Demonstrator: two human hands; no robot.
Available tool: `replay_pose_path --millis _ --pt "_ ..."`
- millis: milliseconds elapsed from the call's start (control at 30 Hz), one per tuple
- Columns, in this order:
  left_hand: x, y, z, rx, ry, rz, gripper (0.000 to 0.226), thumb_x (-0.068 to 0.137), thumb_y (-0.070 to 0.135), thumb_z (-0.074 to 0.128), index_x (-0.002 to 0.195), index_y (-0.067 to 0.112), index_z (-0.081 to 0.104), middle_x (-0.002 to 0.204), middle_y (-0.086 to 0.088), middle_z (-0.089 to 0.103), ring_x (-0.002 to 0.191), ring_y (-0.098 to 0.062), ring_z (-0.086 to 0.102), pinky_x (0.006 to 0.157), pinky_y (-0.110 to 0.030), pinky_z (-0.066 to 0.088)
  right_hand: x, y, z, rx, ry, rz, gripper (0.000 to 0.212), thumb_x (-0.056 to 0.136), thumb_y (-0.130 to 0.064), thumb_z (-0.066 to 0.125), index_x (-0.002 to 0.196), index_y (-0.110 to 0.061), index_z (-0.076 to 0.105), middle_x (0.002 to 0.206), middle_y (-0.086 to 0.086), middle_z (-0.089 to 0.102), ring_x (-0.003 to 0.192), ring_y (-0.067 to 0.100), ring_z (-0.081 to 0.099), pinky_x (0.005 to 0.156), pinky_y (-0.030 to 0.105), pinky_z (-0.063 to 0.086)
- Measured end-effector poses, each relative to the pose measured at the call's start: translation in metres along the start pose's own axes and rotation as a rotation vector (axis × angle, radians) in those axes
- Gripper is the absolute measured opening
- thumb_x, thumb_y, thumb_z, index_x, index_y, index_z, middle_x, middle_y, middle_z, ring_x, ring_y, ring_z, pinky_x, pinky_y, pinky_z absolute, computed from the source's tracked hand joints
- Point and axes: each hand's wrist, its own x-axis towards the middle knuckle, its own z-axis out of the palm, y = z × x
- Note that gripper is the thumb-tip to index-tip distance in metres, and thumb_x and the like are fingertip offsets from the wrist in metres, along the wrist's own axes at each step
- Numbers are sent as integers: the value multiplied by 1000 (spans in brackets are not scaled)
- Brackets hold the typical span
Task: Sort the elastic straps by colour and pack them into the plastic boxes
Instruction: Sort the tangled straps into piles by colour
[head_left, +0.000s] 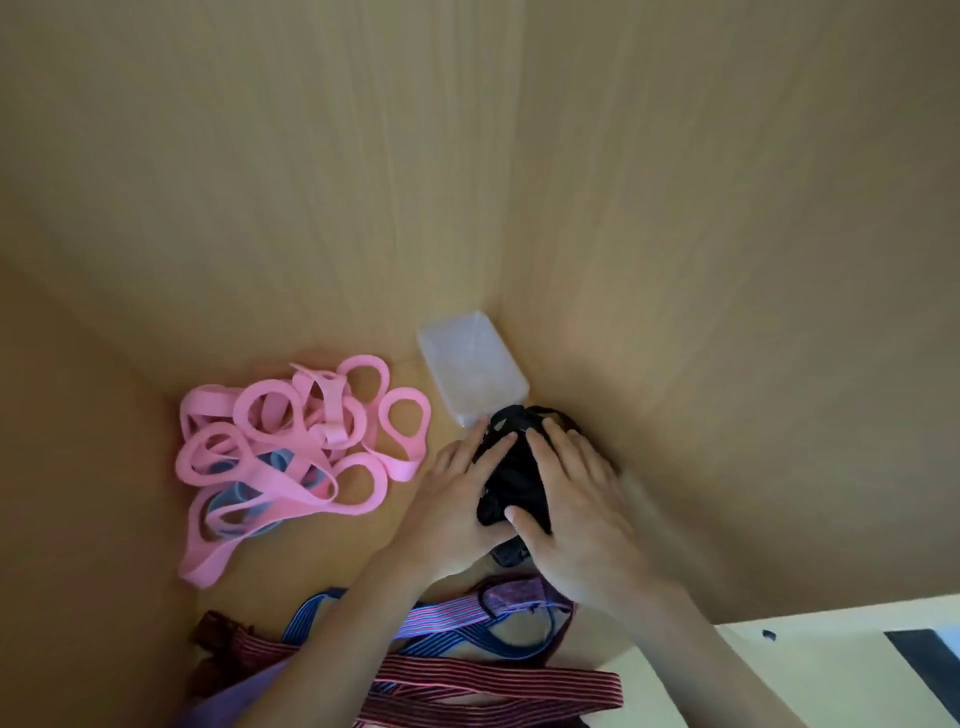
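Black straps (514, 478) lay bundled, pressed between left hand (452, 504) and right hand (576, 499), fingers straight, neither curled round them. Bundle's long axis ran near to far; the plastic box (470, 364) touched its far-left end.

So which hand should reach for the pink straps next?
Left, probably. The left hand rests on the side of the black straps nearest the pink straps. The right hand is on the far side and would have to cross over.

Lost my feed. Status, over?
Left hand, right hand pressing down black straps. Clear plastic box beside them. Pink straps piled left, not blocking.
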Motion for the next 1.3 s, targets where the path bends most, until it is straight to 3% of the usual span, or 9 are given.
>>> replay_pose_path --millis 100,233,400,567,767,933,1067,1167,1300 --pt "-1 -6 6 68 -40 -13 87 83 64 55 157 46 12 169 10 2 146 -20 20 120 -35 20 2 5 22 -74 -77 34 75 100 -52 37 162 -22 7 170 -4 -3 155 21 3 126 44 10" --pt "-9 -15 -4 -81 -102 -70 94 78 60 63 156 50 10 168 15 1 149 -7 7 120 -29 13 8 13 28 -75 -78 74 77 99 -52 41 162 -22 8 170 -5 2 155 21 7 125 42 13" --pt "-22 -44 -27 -420 25 -312 69 78 18 65 144 30 46 153 10 30 146 -13 23 114 -22 20 11 8 13 -80 -94 70 99 87 -59 60 161 -26 3 169 -11 0 155 21 -1 126 43 5" --pt "-12 -69 -28 231 116 -290 48 78 18 67 127 20 63 129 1 56 126 -22 45 105 -33 33 8 -18 -10 -56 -111 -2 119 73 -70 67 160 -32 -5 167 -17 -13 154 17 -17 123 49 -14" --pt "10 -71 -42 517 13 -319 18 87 15 61 100 25 69 106 0 68 110 -24 57 99 -39 37 -1 -37 -25 -11 -22 -79 90 88 -55 57 159 -29 8 167 -12 -1 153 14 -14 125 46 -12" --pt "12 -68 -100 231 372 -304 17 88 19 66 105 18 69 89 -6 72 82 -31 66 75 -42 51 -3 -36 -24 59 -13 -62 76 92 -47 57 156 -27 22 164 -13 11 153 11 -2 126 43 -4" --pt "1 -88 -152 -311 643 -535 15 87 23 77 98 15 72 87 5 73 76 -7 66 71 -24 52 -2 -40 -25 145 17 -61 68 90 -40 64 149 -25 36 156 -9 27 149 14 16 126 43 8" --pt "-19 -109 -165 -487 851 -733 12 89 20 73 90 9 70 91 -10 74 77 -21 66 70 -33 50 1 -47 -25 190 22 -99 61 88 -34 68 143 -21 45 150 -4 37 145 18 26 123 40 18" --pt "-50 -127 -145 -586 778 -1037 33 93 25 63 111 -2 69 107 -21 72 93 -37 69 68 -36 51 5 -58 -22 216 -8 -147 60 88 -32 70 142 -17 48 148 -3 40 143 17 28 121 35 20"
